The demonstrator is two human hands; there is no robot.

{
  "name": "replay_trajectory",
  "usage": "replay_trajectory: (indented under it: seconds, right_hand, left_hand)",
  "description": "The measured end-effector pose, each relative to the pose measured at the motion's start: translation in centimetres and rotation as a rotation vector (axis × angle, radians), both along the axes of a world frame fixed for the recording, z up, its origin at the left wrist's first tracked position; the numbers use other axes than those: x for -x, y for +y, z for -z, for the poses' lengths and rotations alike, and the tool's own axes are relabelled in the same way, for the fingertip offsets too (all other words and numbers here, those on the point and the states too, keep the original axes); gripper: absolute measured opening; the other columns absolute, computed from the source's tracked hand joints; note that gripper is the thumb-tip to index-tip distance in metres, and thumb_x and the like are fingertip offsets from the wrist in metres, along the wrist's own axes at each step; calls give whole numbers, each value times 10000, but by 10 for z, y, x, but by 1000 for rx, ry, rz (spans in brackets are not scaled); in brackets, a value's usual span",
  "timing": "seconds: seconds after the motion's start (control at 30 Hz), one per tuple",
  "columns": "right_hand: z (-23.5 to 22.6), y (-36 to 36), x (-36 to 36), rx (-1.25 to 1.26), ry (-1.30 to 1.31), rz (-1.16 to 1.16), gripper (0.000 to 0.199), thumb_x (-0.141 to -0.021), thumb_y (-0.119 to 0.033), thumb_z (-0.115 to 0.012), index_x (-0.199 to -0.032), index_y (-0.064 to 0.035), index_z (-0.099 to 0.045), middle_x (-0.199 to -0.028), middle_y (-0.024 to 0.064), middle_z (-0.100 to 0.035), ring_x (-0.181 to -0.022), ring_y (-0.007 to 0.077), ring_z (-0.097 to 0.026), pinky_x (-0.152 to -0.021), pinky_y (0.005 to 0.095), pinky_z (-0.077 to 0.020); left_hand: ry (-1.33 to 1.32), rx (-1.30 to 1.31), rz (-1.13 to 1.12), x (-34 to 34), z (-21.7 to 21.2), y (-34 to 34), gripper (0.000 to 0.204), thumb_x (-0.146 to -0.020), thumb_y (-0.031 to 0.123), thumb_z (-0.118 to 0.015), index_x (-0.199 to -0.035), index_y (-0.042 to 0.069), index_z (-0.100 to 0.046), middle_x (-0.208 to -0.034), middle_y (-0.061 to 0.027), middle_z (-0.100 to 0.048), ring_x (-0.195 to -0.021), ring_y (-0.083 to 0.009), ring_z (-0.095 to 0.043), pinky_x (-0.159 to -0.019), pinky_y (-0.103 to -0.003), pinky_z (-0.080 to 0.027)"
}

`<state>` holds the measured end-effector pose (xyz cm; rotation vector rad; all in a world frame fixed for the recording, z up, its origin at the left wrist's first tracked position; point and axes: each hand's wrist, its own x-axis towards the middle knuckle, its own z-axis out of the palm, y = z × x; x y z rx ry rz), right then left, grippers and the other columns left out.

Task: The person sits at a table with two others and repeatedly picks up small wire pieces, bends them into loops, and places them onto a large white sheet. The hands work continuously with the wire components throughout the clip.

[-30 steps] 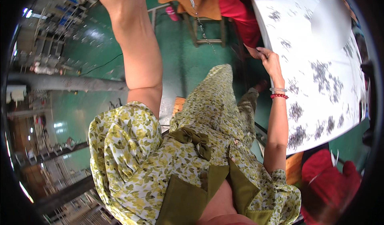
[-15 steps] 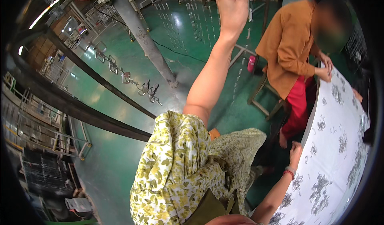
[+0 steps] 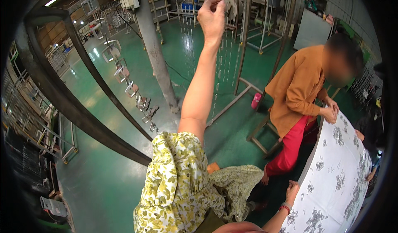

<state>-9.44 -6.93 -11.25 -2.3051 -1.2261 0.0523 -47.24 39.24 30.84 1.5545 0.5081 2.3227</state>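
Observation:
My left hand [image 3: 212, 22] is raised high at the end of an outstretched arm, thumb and fingertips pinched together. What it pinches, if anything, is too small to make out. Behind and below it hang thin strands of small shiny pieces [image 3: 219, 67]. My right hand [image 3: 292, 191], with a red bead bracelet [image 3: 285, 208] at the wrist, has its fingers curled closed by the near edge of a white-covered table [image 3: 307, 204]. Anything inside those fingers is hidden. Scattered over the white surface lie clusters of small dark metal pieces [image 3: 317, 219].
A person in an orange-brown top [image 3: 296, 79] sits on a wooden stool [image 3: 259, 141], hands at the table. Another person's hand [image 3: 360, 135] reaches in from the far side. Dark curved bars [image 3: 95, 129], a chain of metal frames [image 3: 132, 88] and a grey post [image 3: 155, 50] stand left.
The view has tilted upward, showing more of the background. My left hand appears slightly lower and further left, still pinched. My right hand stays closed by the table edge.

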Motion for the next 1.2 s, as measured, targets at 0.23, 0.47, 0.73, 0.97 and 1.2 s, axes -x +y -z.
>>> replay_trajectory:
  seconds: [0.23,0.47,0.73,0.97,1.2]
  right_hand:
    - [13,-2,-5,-35,18,4,175,-761,67,-574,-876,30,-701,-893,209,-670,-868,374,-643,-805,412,-510]
    - [16,-6,-8,-69,44,15,153,-749,58,-581,-836,38,-705,-871,206,-677,-846,371,-651,-794,409,-518]
    - [-3,4,9,-80,113,64,208,-731,101,-551,-848,40,-711,-838,212,-689,-813,329,-682,-763,360,-529]
    - [-13,6,25,-72,224,96,177,-747,77,-579,-845,25,-718,-825,195,-695,-816,302,-689,-759,357,-537]
    - [19,-16,3,-89,274,96,252,-909,-78,-493,-1090,-27,-660,-1104,169,-636,-1051,330,-590,-927,423,-457]
  left_hand:
    - [-53,-29,-273,48,-56,48,193,-764,132,-720,-893,-11,-718,-787,-107,-717,-711,-157,-677,-690,-276,-529]
    - [-55,-30,-482,57,-114,73,192,-770,167,-698,-855,-4,-720,-788,-137,-716,-746,-251,-695,-765,-361,-528]
    - [-29,24,-716,60,-159,118,135,-786,146,-716,-834,23,-686,-849,-161,-692,-824,-330,-667,-772,-427,-520]
    - [167,230,-870,68,-161,127,198,-841,162,-669,-968,24,-607,-952,-160,-633,-956,-325,-613,-776,-446,-521]
    - [775,-278,-1383,55,-160,106,299,-895,233,-491,-781,-8,-628,-910,-222,-641,-866,-282,-620,-727,-463,-489]
